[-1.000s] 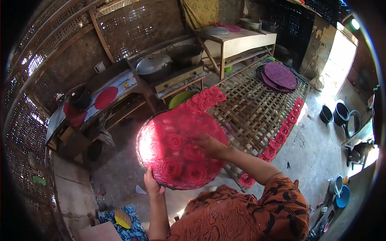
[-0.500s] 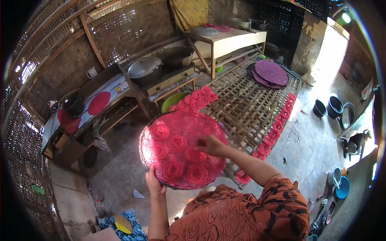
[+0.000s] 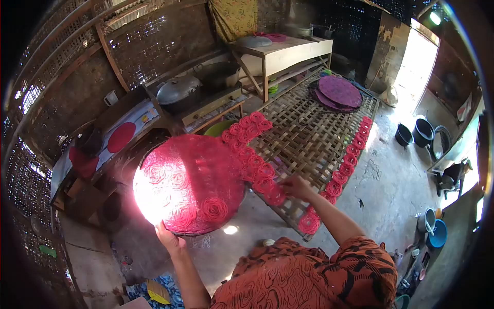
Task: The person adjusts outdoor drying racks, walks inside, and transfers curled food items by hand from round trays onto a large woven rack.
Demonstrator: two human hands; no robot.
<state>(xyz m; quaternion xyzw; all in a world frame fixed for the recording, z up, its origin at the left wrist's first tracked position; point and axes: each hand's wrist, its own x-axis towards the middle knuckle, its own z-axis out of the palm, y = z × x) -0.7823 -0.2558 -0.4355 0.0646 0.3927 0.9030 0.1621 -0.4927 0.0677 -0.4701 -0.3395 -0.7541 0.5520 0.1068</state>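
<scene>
My left hand grips the lower rim of a round pink-stained tray, which is held up off the lattice. Several flat coils of pink noodle-like strands lie on the tray, one of them a pink coil at its lower right. Bright sunlight washes out the tray's left side. My right hand is over the near end of the woven bamboo lattice, fingers pinched at the edge of another pink coil. That coil ends a row of overlapping pink coils along the lattice's left side.
A second row of pink coils runs along the lattice's right edge. Purple round trays are stacked at its far end. Lidded pot and wooden table stand behind. Black buckets are on the floor at right.
The tray has shifted left, uncovering more coils on the lattice. My right hand has moved from above the tray to the lattice, and the coil beneath it on the tray is gone from there.
</scene>
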